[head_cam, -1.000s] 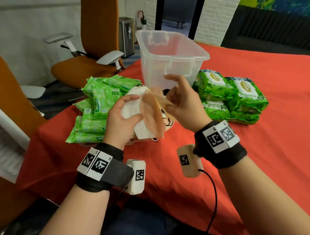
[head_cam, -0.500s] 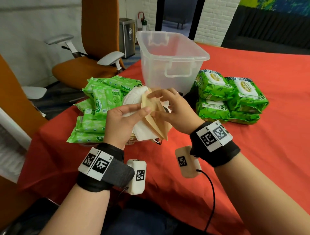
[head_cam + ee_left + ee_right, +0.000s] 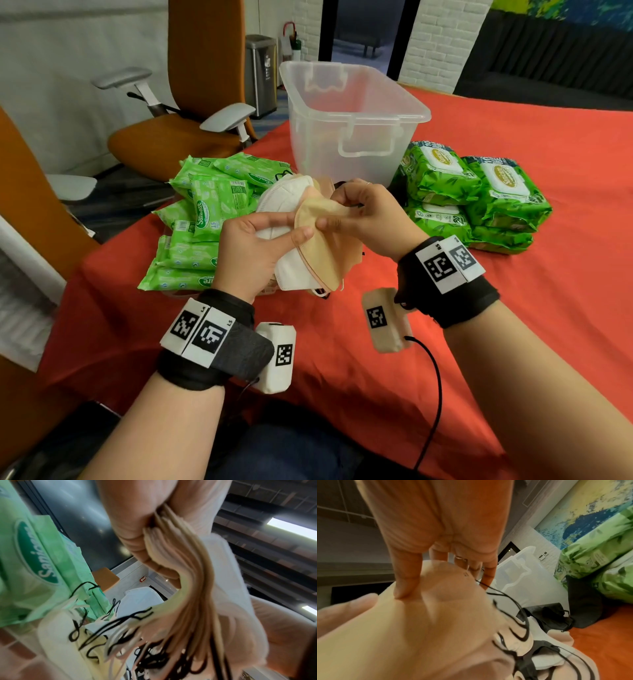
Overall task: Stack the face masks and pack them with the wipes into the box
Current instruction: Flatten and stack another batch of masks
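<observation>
Your left hand [image 3: 255, 246] clamps the mask stack [image 3: 301, 267] above the surface while your right hand [image 3: 371, 219] pinches the beige mask [image 3: 322, 240]; it looks light and floppy, so grip its folded edge.

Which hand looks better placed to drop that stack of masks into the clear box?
Probably the right hand: it pinches the masks nearest the box, while the left hand sits farther back.

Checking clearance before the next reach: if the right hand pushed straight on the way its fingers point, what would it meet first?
Likely the clear plastic box: the right hand, pinching the beige mask, points towards its near wall just beyond. Depth is unclear.
</observation>
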The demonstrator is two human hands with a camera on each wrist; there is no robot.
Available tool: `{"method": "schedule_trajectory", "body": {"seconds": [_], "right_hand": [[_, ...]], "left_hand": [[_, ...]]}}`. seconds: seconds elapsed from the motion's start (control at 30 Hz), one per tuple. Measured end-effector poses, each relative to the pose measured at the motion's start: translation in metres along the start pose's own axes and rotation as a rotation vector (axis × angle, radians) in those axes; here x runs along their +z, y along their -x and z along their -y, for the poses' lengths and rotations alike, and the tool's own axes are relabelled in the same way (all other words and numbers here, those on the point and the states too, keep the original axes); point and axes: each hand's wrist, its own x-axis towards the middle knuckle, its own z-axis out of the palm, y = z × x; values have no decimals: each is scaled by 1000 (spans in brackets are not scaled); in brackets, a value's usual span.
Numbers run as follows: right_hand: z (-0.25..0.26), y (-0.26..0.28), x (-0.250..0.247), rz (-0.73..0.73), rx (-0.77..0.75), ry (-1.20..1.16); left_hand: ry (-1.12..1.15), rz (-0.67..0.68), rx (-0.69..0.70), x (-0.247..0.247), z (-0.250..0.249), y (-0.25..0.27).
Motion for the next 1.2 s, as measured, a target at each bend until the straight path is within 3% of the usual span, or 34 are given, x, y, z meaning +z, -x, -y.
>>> {"method": "schedule_trajectory", "body": {"seconds": [0.17,0.43,0.87,1.2], "right_hand": [[3,-1,1,20,-23,-82],[10,0,-2,1,-54,0],[8,-1,1,-7,-82,14],[5,10,-6,-76,-99,-329]], "left_hand": [[-50,11,23,-2,3,-1],[-130,11,127,-2,4,-2],[-150,15,131,-4,6,-1],[-60,20,59,-5,10,-4]]}}
